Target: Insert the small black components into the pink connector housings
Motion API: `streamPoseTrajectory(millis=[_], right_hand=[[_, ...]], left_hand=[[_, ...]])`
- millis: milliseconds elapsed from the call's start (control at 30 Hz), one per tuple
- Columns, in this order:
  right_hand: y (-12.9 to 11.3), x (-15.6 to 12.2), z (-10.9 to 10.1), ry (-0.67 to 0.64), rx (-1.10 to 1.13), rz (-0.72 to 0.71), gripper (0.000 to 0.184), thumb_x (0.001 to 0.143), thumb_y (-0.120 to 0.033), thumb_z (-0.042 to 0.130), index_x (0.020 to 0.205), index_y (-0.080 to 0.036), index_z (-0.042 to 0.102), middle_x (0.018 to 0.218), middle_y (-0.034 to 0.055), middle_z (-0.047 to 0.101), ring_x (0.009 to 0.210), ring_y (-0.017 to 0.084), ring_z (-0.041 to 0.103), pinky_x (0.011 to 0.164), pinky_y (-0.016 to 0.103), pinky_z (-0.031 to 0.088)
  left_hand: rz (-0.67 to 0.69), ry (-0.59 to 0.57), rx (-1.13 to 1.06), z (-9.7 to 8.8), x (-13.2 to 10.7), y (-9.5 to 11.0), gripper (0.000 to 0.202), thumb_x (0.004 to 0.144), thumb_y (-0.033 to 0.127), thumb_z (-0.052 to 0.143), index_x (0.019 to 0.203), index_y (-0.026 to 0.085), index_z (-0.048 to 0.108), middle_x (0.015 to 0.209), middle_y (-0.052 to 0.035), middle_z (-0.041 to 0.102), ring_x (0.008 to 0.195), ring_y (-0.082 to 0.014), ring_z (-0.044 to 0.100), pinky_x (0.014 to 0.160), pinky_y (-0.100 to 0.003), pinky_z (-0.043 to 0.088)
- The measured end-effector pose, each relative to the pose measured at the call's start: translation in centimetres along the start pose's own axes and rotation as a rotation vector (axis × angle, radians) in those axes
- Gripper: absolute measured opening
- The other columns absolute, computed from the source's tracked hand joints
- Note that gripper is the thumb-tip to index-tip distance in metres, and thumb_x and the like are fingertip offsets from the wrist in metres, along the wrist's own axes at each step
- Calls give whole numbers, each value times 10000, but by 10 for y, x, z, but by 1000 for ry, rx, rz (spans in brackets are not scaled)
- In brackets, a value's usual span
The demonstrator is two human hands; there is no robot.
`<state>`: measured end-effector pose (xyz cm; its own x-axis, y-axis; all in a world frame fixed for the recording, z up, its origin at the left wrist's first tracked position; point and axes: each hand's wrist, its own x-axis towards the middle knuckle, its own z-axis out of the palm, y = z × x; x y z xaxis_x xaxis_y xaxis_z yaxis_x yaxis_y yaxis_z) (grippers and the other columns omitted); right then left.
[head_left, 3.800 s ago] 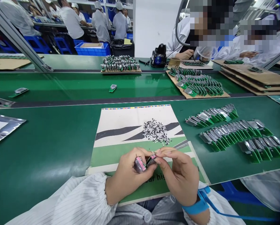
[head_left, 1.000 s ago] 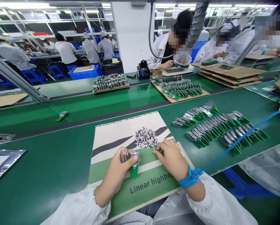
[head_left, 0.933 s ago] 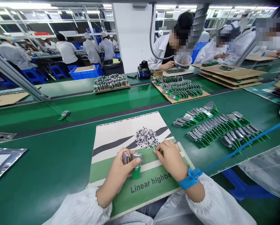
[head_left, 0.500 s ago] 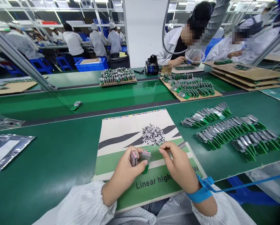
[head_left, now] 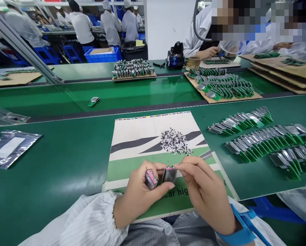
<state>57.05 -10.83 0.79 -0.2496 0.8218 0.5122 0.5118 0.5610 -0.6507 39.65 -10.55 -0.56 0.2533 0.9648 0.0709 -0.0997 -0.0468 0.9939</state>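
My left hand point(head_left: 138, 193) is closed around two small circuit board modules with metal cases. One module point(head_left: 151, 179) sits in the crook of the fingers with its pink-topped end up. The other module point(head_left: 169, 174) is held between thumb and fingers, its top end facing up. At that top end, the fingertips of my right hand point(head_left: 206, 186) are pinched together; anything between them is too small to make out. Beyond both hands, a pile of tiny black-and-clear components point(head_left: 174, 140) lies on a printed cardboard sheet point(head_left: 134, 131). A blue strap point(head_left: 238, 227) circles my right wrist.
Rows of circuit board modules point(head_left: 257, 141) lie at the right. More stand on cardboard point(head_left: 224, 87) across the green channel, where one lone module point(head_left: 93, 101) lies. At the left is a silvery bag point(head_left: 11, 148). A co-worker's hand point(head_left: 208, 53) works opposite.
My right hand has moved from near the component pile to the top of the front module in my left hand. The left hand has turned that module more upright. The camera view has shifted.
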Motion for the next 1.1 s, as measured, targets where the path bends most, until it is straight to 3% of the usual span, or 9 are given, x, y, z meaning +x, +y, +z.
streamPoseTrajectory(millis=[200,433,600,833,967,1100], right_hand=[[3,0,13,87,18,-137,231,904,-8,457,1041,-193,479,939,70,580,1019,180,563,857,309,502],[7,-5,15,91,-83,-156,236,913,-58,466,1085,-220,469,944,80,630,996,200,633,749,306,544],[11,-10,12,-9,-24,-140,318,911,-73,467,1152,-279,450,983,64,654,1113,226,608,848,384,552],[16,-14,12,-47,-1,-158,348,906,-54,456,1172,-278,470,1041,61,668,1168,235,578,900,413,548],[13,-9,14,38,8,-165,322,890,-42,489,1120,-267,476,963,50,672,1086,215,620,849,371,574],[7,-5,13,92,156,-34,289,889,-40,513,1061,-267,462,961,48,658,1012,188,656,761,315,606]], left_hand=[[54,4,29,-1,-1,0,353,760,99,725,762,226,395,1064,-30,731,869,-154,697,749,-294,551],[73,11,48,1,1,1,349,755,76,718,760,227,404,1071,-25,737,880,-148,700,743,-275,554],[35,7,83,1,0,3,336,767,115,715,753,234,401,1090,-45,731,845,-164,702,721,-303,565],[50,11,187,0,-2,2,337,769,144,720,747,241,398,1074,-42,737,821,-189,714,710,-334,572],[72,12,261,-2,-2,1,342,767,165,731,743,245,400,1057,-29,737,831,-192,716,708,-336,575],[88,18,307,-2,-3,2,337,780,184,720,745,249,392,1041,-37,740,823,-196,717,675,-333,579]])
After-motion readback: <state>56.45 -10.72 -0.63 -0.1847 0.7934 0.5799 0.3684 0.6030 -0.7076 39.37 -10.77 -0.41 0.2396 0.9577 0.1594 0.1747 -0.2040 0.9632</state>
